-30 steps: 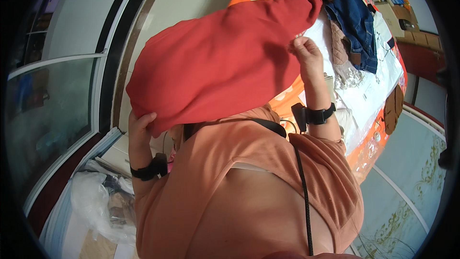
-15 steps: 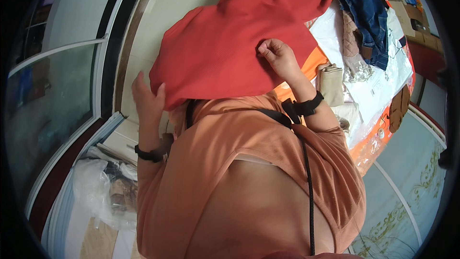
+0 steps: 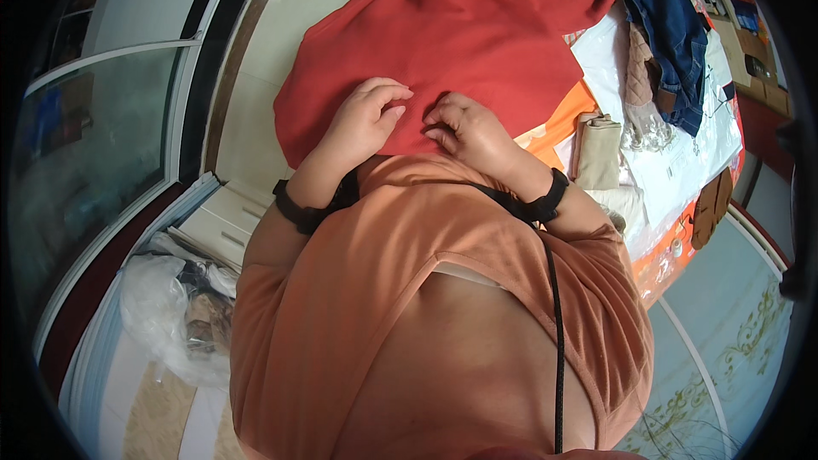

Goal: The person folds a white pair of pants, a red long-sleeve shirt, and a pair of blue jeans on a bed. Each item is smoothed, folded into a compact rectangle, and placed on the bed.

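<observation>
A large red cloth, perhaps a garment, lies spread in front of me, its near edge at my waist. My left hand is over the near part of the cloth, fingers bent, with a gap between thumb and forefinger and nothing visible in it. Just to its right, my right hand has its fingers curled toward the thumb above the same cloth. Whatever its fingertips may hold is too small to make out. Black bands circle both wrists.
To the right, an orange flowered cover carries a folded beige cloth, white plastic packaging, blue jeans and a small spool. A clear plastic bag lies at lower left. A glass-paned door stands at left.
My left hand has come in from the cloth's left edge to its near middle. My right hand has moved left and nearer to me, so both hands are now close together.
</observation>
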{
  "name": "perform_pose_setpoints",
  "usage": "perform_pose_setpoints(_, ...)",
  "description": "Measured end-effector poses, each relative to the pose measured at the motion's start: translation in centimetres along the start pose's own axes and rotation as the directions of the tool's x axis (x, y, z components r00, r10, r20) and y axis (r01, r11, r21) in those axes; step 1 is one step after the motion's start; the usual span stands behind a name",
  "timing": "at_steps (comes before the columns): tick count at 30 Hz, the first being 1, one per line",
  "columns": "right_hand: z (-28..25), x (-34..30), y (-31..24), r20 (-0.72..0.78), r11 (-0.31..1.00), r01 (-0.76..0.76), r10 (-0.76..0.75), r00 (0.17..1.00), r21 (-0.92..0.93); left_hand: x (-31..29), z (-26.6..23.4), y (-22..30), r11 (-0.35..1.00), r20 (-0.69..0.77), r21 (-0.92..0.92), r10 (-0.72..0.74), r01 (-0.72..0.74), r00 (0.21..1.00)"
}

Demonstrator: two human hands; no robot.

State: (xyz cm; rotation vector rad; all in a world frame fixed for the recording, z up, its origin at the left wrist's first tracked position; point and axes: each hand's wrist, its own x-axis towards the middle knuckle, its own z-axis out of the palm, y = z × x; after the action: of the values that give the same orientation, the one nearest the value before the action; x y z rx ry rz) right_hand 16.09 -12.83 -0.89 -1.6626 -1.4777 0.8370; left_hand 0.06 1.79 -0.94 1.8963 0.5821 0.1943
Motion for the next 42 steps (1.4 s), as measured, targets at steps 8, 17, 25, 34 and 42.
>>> perform_pose_setpoints(8, 2.1, 0.0, 2.2, 0.128, 0.919, 0.168, -0.131, 0.983, -0.356, -0.1, 0.3, -1.0, 0.987, 0.074, -0.112, -0.111, 0.119, 0.991)
perform_pose_setpoints(17, 1.7, -0.3, 2.5, 0.140, 0.943, 0.180, -0.145, 0.979, -0.280, 0.4, 0.9, -0.2, 0.989, 0.004, -0.099, -0.111, 0.111, 0.994)
perform_pose_setpoints(25, -3.3, -2.2, 3.0, -0.288, 0.914, -0.285, 0.367, 0.884, 0.290, 3.9, 2.6, 1.4, 0.966, -0.080, 0.213, 0.167, -0.147, 0.983)
perform_pose_setpoints(34, -3.2, 0.7, 6.4, -0.481, 0.924, -0.331, 0.383, 0.789, 0.193, 8.7, 7.0, 1.7, 0.818, 0.001, 0.575, 0.017, -0.014, 1.000)
perform_pose_setpoints(42, -2.9, 0.3, 5.8, -0.492, 0.951, -0.305, 0.289, 0.821, 0.049, 9.1, 7.4, 1.0, 0.874, -0.017, 0.476, -0.105, 0.101, 0.994)
